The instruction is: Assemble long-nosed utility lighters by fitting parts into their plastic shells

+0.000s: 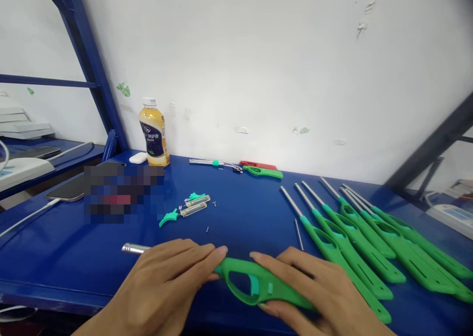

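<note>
A green long-nosed lighter (275,287) lies across both my hands above the front of the blue table. My left hand (166,277) is closed round its metal tube and neck; the silver tip sticks out to the left. My right hand (310,284) grips the green handle, thumb below and fingers on top. Between the hands show the trigger loop and the teal trigger (254,285). Behind lie two clear fuel tanks (194,209), teal trigger parts (169,217) and small screws (214,204). A thin metal rod, perhaps a screwdriver (299,235), lies beyond my right hand.
Several green lighters (354,242) lie side by side at the right. Along the wall are metal tubes (203,162) with wires, and red (258,165) and green casings (264,172). A drink bottle (154,134), white case (138,157) and charging phone (70,185) are at the left.
</note>
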Motion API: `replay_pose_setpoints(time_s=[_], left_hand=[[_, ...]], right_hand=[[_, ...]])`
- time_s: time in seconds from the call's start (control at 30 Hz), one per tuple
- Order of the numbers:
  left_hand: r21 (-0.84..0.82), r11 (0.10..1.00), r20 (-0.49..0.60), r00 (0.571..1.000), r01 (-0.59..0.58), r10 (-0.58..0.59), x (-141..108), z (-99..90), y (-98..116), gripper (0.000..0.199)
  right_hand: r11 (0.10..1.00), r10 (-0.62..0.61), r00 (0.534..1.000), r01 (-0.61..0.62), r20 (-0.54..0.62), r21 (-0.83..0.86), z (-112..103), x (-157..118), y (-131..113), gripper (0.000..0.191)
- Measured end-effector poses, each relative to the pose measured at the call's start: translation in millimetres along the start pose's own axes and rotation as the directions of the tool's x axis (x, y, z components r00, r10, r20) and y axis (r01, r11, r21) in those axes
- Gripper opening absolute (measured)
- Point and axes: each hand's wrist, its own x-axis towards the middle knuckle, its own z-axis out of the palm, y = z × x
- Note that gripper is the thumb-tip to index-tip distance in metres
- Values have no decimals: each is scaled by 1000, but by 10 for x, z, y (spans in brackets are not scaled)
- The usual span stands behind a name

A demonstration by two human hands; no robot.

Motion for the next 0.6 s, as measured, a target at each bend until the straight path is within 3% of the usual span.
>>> replay_pose_setpoints(time_s=[0.17,0.3,0.6], left_hand=[[21,1000,-102,995,-2,4,152,-120,22,33],[-31,999,-92,995,40,-42,195,-109,63,26],[19,999,-69,996,49,-48,204,35,251,30]], right_hand=[[983,169,980,-160,-108,87,77,-56,29,43],[957,125,984,-87,-124,278,112,50,29,20],[945,35,993,3,-111,327,238,4,-32,21]])
